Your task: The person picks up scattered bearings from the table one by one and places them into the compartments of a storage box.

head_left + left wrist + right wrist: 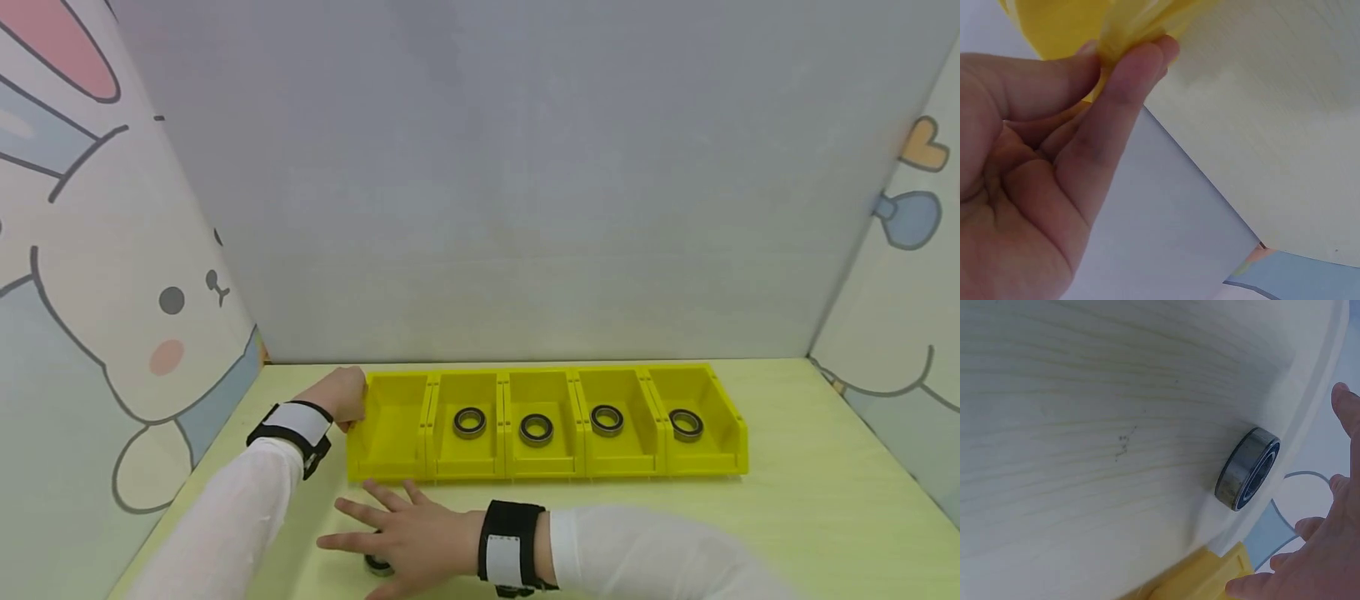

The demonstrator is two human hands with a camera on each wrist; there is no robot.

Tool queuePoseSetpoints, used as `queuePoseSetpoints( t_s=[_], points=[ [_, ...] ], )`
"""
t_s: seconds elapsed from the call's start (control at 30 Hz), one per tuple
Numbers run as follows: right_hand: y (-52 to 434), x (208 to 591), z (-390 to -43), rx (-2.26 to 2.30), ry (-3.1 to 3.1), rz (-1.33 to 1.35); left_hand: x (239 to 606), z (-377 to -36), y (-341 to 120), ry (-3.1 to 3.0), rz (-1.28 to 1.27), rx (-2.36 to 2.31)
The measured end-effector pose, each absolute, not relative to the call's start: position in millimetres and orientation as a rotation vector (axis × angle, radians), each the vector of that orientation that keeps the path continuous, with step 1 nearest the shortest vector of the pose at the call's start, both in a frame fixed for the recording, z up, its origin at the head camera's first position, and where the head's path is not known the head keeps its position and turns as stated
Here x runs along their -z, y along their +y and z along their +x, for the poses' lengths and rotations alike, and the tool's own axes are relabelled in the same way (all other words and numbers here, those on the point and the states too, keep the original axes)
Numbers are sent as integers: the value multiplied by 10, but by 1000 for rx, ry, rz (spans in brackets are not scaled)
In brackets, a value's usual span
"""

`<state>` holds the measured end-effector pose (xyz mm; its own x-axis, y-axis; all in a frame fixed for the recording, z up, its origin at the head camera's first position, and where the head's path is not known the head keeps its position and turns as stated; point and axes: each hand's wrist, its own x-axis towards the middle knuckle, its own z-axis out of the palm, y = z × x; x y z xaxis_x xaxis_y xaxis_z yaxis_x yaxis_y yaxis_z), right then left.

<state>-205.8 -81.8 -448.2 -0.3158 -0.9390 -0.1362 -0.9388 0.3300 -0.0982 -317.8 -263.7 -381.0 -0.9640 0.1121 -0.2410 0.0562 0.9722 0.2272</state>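
Observation:
My left hand [343,396] pinches the side of the leftmost yellow bin [388,468] between thumb and fingers. The left wrist view shows the thumb and fingertips closed on the yellow plastic [1066,28]. In front of this bin, my right hand [423,537] is spread, fingers apart and pointing left, over a ball bearing [1244,472] on the table. From the head, the hand hides most of that bearing; the right wrist view shows it lying flat, with a gap to the fingers. Bearings also lie singly in the other bins, one being the middle bearing [536,430].
The yellow bins stand joined in a row near the grey back wall [525,183]. Side panels with cartoon drawings, a rabbit [112,275] among them, close off left and right. The pale yellow table [817,467] extends past the row's right end.

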Motion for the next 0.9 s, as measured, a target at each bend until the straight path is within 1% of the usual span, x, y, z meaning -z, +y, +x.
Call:
queuePoseSetpoints(
  t_s=[0.23, 0.47, 0.77, 0.9],
  points=[
    [-905, 4569, -2147, -2, 2409, -1653, 3798, -3177, -2632, 2865, 103, -286],
    [-926, 4626, -2161, 3, 2329, -1596, 3789, -3174, -2615, 2861, 96, -289],
    [-942, 4654, -2135, -112, 2291, -1629, 3797, -3174, -2612, 2870, 112, -281],
    [-943, 4641, -2126, -158, 2291, -1687, 3814, -3184, -2615, 2860, 93, -287]
  ],
)
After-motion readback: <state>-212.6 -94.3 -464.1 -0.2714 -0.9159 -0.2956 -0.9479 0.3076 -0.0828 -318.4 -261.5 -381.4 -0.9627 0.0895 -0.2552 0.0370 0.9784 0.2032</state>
